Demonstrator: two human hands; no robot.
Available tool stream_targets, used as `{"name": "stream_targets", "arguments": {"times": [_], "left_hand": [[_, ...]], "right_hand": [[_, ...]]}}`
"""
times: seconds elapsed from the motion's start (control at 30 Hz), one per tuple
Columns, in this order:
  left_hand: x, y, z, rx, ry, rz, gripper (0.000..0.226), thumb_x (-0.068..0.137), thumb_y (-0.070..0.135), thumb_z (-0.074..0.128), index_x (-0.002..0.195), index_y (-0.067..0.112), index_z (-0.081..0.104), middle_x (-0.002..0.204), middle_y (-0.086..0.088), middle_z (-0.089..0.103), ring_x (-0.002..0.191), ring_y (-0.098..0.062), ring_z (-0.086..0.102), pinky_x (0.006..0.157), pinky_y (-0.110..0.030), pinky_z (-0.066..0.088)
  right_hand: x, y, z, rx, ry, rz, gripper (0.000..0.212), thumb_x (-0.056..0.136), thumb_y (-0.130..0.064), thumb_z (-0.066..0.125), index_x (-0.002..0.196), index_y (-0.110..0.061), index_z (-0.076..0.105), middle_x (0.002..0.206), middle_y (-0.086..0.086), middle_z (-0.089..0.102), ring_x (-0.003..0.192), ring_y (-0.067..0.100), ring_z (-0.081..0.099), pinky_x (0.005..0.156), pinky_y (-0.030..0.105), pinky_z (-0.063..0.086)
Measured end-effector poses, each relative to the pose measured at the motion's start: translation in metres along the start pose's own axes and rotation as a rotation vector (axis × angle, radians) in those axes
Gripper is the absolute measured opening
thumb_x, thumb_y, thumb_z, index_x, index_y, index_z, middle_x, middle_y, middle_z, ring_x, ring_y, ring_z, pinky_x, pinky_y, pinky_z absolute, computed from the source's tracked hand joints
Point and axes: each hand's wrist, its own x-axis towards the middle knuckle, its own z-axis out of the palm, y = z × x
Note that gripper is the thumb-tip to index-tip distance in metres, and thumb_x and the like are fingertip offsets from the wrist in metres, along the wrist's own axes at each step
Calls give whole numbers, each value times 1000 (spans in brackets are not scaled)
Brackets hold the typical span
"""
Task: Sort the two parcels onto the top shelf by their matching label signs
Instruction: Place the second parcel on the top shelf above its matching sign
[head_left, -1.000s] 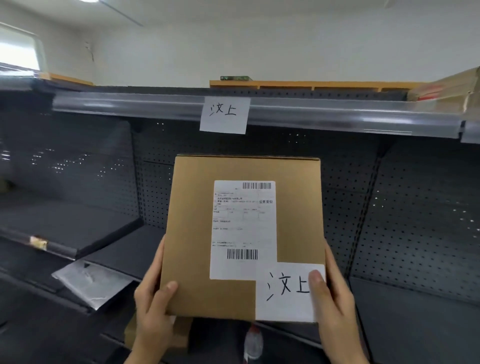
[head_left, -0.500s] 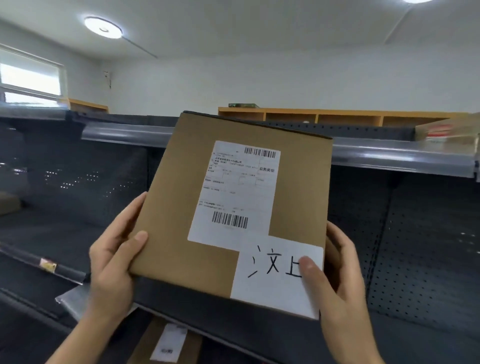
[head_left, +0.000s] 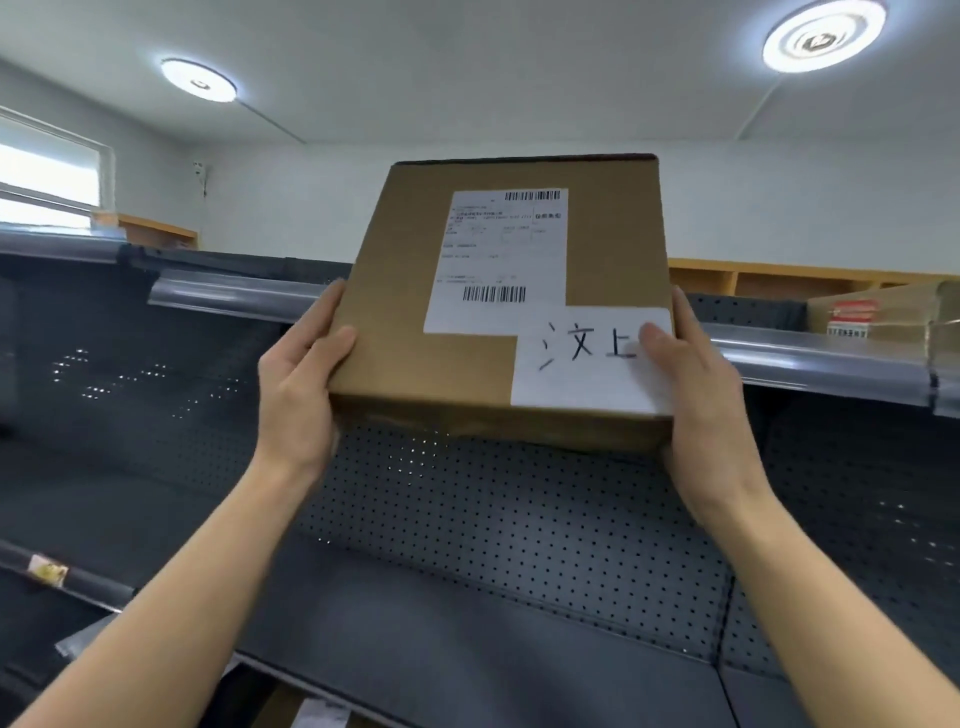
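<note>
"汶上" slip (head_left: 587, 358) on parcel (head_left: 415, 312)

Both arms are up and stretched forward, forearms bare, rising from the bottom corners and converging toward the middle. Left hand (head_left: 298, 384) clamps the left edge of the box (head_left: 498, 306), thumb hooked over the front face and fingers wrapped out of sight behind. Right hand (head_left: 698, 400) mirrors it on the right edge, thumb pressed flat on the front near the lower corner, wrist bent back, palm against the side.
</note>
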Motion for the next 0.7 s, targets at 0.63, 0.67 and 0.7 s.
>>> {"name": "stream_targets", "arguments": {"times": [0.63, 0.67, 0.7], "left_hand": [[164, -32, 55, 29, -163, -243, 15, 89, 34, 59, 94, 19, 60, 88, 0, 57, 79, -18, 62, 68, -37, 57], [171, -35, 56, 49, -159, -247, 16, 87, 34, 61, 91, 19, 62, 85, 0, 59, 79, -19, 63, 72, -41, 59], [178, -39, 57, 90, -148, -248, 17, 86, 36, 62, 89, 19, 64, 84, 0, 61, 81, -20, 64, 77, -44, 58]], "right_hand": [[159, -6, -25, -143, -222, 254, 33, 88, -38, 74, 110, -16, 63, 116, 6, 64, 114, 27, 64, 101, 54, 53], [162, -4, -21, -150, -185, 269, 42, 87, -41, 74, 117, -13, 65, 120, 9, 66, 117, 29, 65, 101, 57, 52], [167, -1, -17, -142, -154, 284, 47, 87, -42, 74, 122, -12, 65, 125, 11, 67, 120, 31, 65, 101, 58, 52]]}}
